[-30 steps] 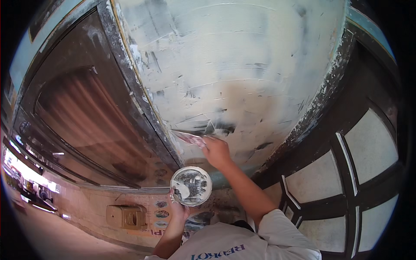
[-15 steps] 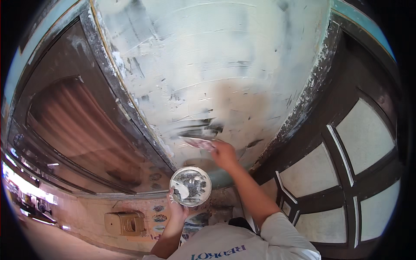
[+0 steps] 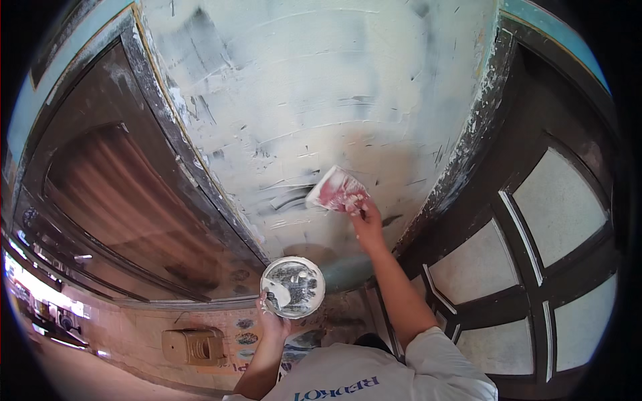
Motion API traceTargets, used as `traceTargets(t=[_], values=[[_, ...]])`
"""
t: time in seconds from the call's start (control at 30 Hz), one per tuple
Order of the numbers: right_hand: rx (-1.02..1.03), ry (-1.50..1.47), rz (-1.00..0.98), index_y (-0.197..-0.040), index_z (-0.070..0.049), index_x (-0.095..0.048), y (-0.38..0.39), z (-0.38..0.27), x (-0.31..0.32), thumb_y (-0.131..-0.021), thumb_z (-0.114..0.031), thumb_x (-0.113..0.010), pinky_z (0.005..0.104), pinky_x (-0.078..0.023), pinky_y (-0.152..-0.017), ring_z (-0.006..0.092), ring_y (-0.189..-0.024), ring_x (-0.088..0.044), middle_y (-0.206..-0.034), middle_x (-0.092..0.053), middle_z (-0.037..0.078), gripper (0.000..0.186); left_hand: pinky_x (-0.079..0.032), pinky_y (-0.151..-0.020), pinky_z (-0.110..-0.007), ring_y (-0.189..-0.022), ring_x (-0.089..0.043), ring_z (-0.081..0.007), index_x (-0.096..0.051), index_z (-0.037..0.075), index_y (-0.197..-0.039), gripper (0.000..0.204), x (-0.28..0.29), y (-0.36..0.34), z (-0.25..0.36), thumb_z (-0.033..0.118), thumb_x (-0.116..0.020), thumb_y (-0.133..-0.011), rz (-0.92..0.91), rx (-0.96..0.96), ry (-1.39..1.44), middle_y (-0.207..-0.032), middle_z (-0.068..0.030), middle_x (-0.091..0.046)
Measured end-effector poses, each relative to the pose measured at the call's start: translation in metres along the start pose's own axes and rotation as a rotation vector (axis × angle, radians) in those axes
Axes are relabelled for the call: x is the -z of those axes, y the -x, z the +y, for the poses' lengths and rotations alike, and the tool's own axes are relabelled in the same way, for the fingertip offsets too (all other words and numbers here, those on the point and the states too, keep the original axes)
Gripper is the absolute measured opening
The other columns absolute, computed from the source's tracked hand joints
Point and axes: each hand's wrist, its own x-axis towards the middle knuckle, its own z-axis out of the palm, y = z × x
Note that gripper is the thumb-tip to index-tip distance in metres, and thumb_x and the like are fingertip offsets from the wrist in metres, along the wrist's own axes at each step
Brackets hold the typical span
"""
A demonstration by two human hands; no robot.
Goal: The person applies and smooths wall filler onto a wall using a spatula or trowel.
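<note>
My right hand [image 3: 365,219] grips a reddish putty scraper [image 3: 340,190] smeared with white putty. Its wide blade lies against or very close to the wall [image 3: 281,73], beside dark streaks not covered by the pale coat. My left hand [image 3: 273,322] holds a round tub [image 3: 321,294] by its side, low in front of my body. White putty [image 3: 276,292] clings to the tub's inside and rim, and some is on my left fingers.
A dark door frame with a brown curtained panel [image 3: 127,194] stands at the left. To the right is a dark door with pale panels [image 3: 562,200]. A tan plastic stool [image 3: 194,346] sits on the floor at lower left, near a printed sheet [image 3: 244,334].
My right hand has moved up and a little right, turning the scraper so its broad face shows. Fewer dark streaks show on that patch of wall. The left hand and tub stay nearly still.
</note>
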Motion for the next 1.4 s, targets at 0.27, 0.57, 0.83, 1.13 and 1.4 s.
traceTargets(t=[0.27,0.57,0.83,1.13,1.4], values=[[-0.512,-0.482,-0.034,-0.096,-0.006,-0.06,0.035,0.02,0.026,-0.089,-0.015,-0.057,0.0197,-0.037,-0.051,0.0023,-0.062,-0.044,-0.075,-0.054,-0.005,0.012,-0.039,-0.097,-0.038,-0.113,-0.049,-0.0244,-0.045,0.008,-0.124,0.049,-0.013,0.019,0.001,0.043,-0.04,-0.09,0.045,-0.061,-0.015,-0.123,-0.0065,-0.052],[-0.524,-0.317,-0.551,-0.117,-0.004,-0.058,0.028,-0.011,0.046,-0.081,0.002,-0.039,0.022,-0.043,-0.066,0.0084,-0.073,-0.052,-0.095,-0.061,0.003,0.042,-0.039,-0.096,-0.039,-0.112,-0.05,-0.0251,-0.047,0.008,-0.123,0.049,-0.03,0.022,-0.019,0.04,-0.043,-0.086,0.051,-0.044,-0.006,-0.12,-0.0068,-0.054],[-0.261,-0.265,-0.349,-0.127,-0.005,-0.047,0.031,-0.007,0.051,-0.08,0.004,-0.05,0.023,-0.044,-0.07,0.0075,-0.08,-0.053,-0.101,-0.058,0.002,0.048,-0.038,-0.097,-0.039,-0.111,-0.05,-0.0247,-0.047,0.008,-0.122,0.047,-0.043,0.032,-0.026,0.039,-0.042,-0.087,0.048,-0.041,-0.01,-0.12,-0.007,-0.054],[-0.695,-0.483,-0.396,-0.118,-0.002,-0.049,0.025,0.004,0.058,-0.087,-0.003,-0.051,0.0227,-0.045,-0.073,0.0074,-0.09,-0.054,-0.106,-0.058,0.002,0.031,-0.039,-0.097,-0.039,-0.113,-0.049,-0.0242,-0.046,0.008,-0.123,0.043,-0.042,0.044,-0.027,0.036,-0.04,-0.09,0.024,-0.061,0.014,-0.121,-0.0068,-0.053],[-0.429,-0.559,-0.167,-0.11,-0.004,-0.053,-0.011,-0.019,0.003,-0.092,-0.015,-0.052,0.0251,-0.042,-0.068,0.0068,-0.077,-0.05,-0.093,-0.058,-0.001,0.021,-0.038,-0.099,-0.039,-0.115,-0.047,-0.0245,-0.043,0.008,-0.127,0.048,-0.011,0.037,-0.027,0.041,-0.037,-0.092,0.047,-0.096,-0.029,-0.125,-0.0075,-0.05]])
